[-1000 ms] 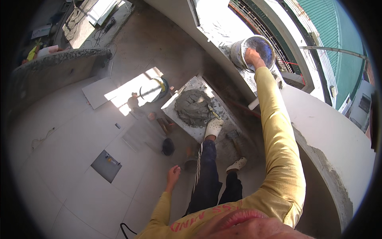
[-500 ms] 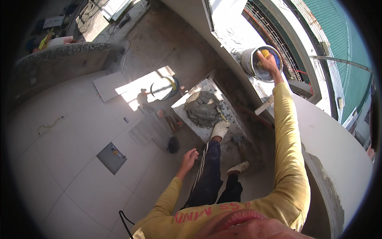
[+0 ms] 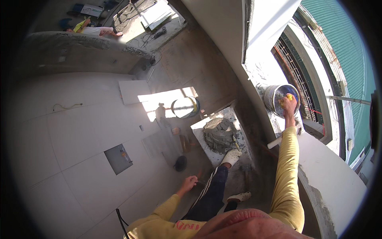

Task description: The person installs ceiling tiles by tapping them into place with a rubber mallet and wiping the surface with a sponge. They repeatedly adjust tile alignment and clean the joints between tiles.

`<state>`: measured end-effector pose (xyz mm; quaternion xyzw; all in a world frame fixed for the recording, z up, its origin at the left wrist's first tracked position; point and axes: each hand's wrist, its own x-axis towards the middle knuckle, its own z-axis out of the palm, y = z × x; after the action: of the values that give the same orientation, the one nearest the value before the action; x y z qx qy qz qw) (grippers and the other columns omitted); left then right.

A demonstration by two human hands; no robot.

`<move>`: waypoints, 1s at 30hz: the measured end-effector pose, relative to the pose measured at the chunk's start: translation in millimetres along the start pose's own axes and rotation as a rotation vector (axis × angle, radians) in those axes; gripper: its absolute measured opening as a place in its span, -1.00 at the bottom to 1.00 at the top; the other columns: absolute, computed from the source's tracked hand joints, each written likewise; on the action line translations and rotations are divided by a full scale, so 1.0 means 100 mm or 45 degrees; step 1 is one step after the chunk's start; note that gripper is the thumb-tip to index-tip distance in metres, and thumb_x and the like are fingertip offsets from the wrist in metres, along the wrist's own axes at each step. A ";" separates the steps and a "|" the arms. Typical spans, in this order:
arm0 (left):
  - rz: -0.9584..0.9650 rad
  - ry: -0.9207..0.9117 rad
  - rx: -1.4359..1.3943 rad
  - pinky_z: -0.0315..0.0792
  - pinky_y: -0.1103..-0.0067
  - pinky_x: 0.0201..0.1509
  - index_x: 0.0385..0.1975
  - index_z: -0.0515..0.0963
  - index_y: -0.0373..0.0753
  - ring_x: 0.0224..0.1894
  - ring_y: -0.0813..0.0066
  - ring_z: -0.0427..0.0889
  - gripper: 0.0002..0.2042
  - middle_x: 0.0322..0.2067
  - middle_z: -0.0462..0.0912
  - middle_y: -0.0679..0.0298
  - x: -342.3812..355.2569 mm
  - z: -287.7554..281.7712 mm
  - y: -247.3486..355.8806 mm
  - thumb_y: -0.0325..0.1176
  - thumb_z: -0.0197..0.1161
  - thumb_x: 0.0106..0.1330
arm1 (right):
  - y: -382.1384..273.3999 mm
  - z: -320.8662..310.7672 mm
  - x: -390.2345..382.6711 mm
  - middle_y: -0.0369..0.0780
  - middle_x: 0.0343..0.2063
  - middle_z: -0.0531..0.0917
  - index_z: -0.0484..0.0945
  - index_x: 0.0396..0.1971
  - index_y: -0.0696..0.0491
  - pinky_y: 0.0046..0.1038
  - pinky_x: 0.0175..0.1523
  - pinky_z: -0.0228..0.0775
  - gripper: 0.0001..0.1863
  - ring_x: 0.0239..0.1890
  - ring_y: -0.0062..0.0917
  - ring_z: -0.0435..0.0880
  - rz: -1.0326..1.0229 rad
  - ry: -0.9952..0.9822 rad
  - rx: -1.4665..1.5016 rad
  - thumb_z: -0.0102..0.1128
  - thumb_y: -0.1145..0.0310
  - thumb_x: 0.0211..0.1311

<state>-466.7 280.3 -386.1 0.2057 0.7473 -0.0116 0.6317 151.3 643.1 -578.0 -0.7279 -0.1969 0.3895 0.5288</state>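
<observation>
Over on the right, my right hand (image 3: 289,104) reaches into the mouth of a grey, smeared bucket (image 3: 271,99) and grips a yellow sponge (image 3: 285,99). Dark bluish shade hides the bucket's bottom, and any water level is hard to make out. My left hand (image 3: 188,183) hangs low beside my left leg, fingers loosely bent and apart from the thumb, with nothing visible in it. A heap of wet grey mortar (image 3: 219,134) lies on a whitish board (image 3: 203,148) in front of my foot. A small tool with a yellowish handle (image 3: 236,145) rests at the mortar's edge.
The bucket stands on a splattered ledge (image 3: 254,71) beside a window opening. A second bucket (image 3: 185,107), a black bowl-like thing (image 3: 180,163) and a loose tile (image 3: 131,91) are on the floor. The tiled floor has a square cutout (image 3: 118,159). Another person (image 3: 95,30) is beyond the low wall.
The view has swung, so everything sits further right and lower. My right hand remains in the bucket with the sponge, bent further downward. My left hand stays beside my leg.
</observation>
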 end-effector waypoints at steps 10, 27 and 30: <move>-0.072 0.045 -0.049 0.54 0.61 -0.21 0.26 0.51 -0.30 -0.18 0.54 0.71 -0.50 -0.06 0.74 0.21 -0.17 0.16 0.04 -0.05 0.19 0.51 | -0.28 0.48 -0.05 0.04 -0.40 0.72 0.67 -0.37 0.32 -0.12 -0.08 0.37 -0.33 -0.31 -0.17 0.64 0.047 0.304 -0.595 -0.03 -0.08 0.52; 0.151 -0.032 0.122 0.48 0.33 0.03 0.26 0.51 -0.25 0.00 0.20 0.65 -0.42 0.04 0.69 0.07 -1.04 0.38 0.66 0.12 0.07 0.50 | -1.52 -0.49 -2.16 0.13 0.19 0.46 0.29 0.36 0.21 -0.09 0.37 0.28 -0.07 0.27 0.01 0.44 -0.180 0.195 -0.444 0.53 0.04 0.11; 0.263 -0.066 0.284 0.46 0.28 0.08 0.26 0.50 -0.25 0.04 0.13 0.64 -0.40 0.06 0.67 0.03 -1.25 0.46 0.86 0.15 0.03 0.50 | -0.99 -0.91 -2.97 0.13 0.17 0.48 0.32 0.33 0.19 -0.09 0.37 0.28 -0.08 0.27 0.01 0.44 -0.110 0.170 -0.418 0.57 0.08 0.03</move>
<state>-381.0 309.5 -256.3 0.3500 0.6998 -0.0348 0.6217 50.4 415.7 -367.2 -0.8197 -0.2532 0.2798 0.4310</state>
